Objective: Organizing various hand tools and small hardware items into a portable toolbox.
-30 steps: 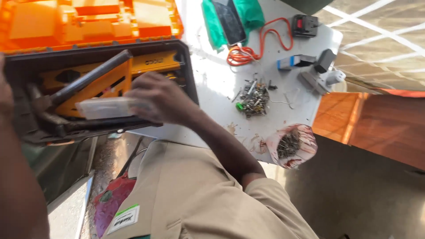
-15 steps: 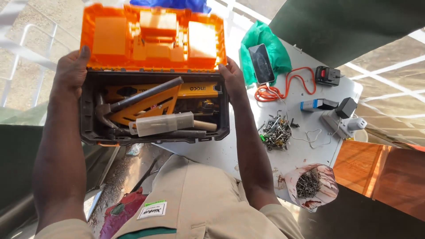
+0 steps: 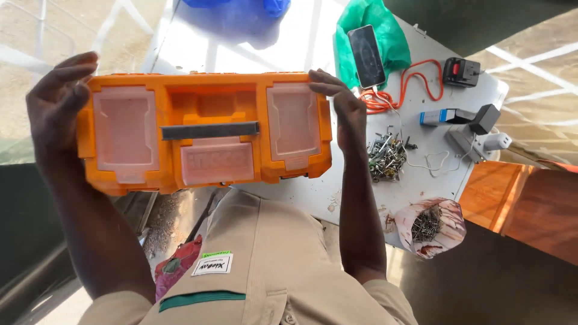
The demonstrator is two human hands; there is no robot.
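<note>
Over the near edge of the white table (image 3: 457, 180) sits the orange plastic toolbox (image 3: 205, 132), lid shut, with a dark grey handle bar laid flat across its middle. Left hand (image 3: 57, 96) is pressed flat on the toolbox's left end, fingers spread and loose, not curled round anything. Right hand (image 3: 340, 105) grips the toolbox's right end, fingers hooked over the top corner. So both hands hold it by the ends, nothing else in them.

To hold well here, I'd judge: keep both palms square on the ends and the box level, since part of it overhangs the table edge and a tilt could tip it toward the lap.

Counts on the lid: two clear compartment covers, one each side of the handle, plus one orange centre latch plate below it.

Right of the toolbox: one loose pile of metal screws (image 3: 386, 157), one black smartphone (image 3: 367, 57) lying on one green plastic bag (image 3: 385, 33), one coiled orange cable (image 3: 400, 96), one black battery pack with red button (image 3: 462, 71), one blue-and-white small box (image 3: 438, 116), one grey-black charger (image 3: 481, 123). Further right and nearer than the toolbox, one torn paper bag of nails (image 3: 430, 227) at the table edge. Behind the toolbox, one blue plastic bag (image 3: 235, 9), partly cut off.
</note>
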